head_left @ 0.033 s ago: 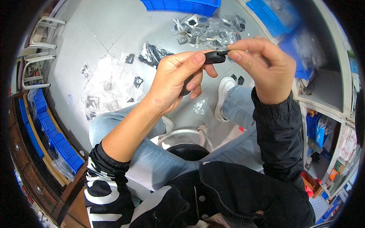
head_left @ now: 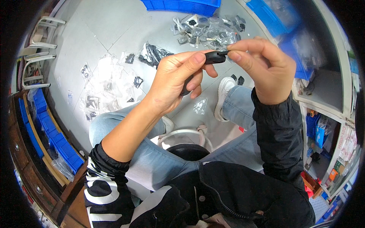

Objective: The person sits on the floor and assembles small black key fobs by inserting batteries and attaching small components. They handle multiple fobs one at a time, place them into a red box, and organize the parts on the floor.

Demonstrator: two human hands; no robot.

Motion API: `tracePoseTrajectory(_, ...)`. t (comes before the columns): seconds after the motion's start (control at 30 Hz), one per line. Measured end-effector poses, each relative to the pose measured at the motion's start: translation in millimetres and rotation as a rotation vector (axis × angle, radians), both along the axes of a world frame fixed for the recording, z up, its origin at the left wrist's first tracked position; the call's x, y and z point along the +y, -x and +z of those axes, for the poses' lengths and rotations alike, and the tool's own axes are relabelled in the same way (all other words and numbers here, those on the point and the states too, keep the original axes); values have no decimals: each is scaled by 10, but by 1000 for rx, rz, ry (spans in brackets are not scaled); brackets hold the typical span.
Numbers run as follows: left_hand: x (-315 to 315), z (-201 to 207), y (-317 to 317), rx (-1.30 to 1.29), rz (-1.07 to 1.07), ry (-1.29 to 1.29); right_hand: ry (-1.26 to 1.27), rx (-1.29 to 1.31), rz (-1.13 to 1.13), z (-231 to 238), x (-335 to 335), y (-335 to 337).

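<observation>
My left hand (head_left: 180,72) is closed round a black car key fob (head_left: 215,57), thumb on top and fingers curled beneath. A second dark piece (head_left: 185,86) shows between the lower fingers and the palm; its kind is hidden. From the right, my right hand (head_left: 262,62) pinches a thin black piece (head_left: 224,53) at the fob's far end between thumb and forefinger. Both hands are raised above the floor, over my knees. Beyond them a pile of bagged key fobs (head_left: 207,32) lies on the floor.
Clear plastic bags (head_left: 108,81) with small black parts are spread at the left. A filled bag (head_left: 152,55) lies behind my left hand. Blue bins (head_left: 180,5) stand at the back, and more (head_left: 49,123) line the left. An open cabinet (head_left: 323,102) is on the right.
</observation>
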State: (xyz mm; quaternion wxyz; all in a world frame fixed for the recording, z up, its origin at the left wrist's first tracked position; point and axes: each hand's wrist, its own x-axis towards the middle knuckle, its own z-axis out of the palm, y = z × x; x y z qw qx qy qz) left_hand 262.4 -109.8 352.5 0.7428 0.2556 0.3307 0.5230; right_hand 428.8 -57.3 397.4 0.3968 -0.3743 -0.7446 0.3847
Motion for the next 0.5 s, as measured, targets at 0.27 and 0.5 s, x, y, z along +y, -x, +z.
tracePoseTrajectory(0.27,0,6,4,32,13,17,53,7,-20,-11,-20,3)
tracePoseTrajectory(0.5,2,20,7,72,24,26,106,47,-34,-30,-39,29)
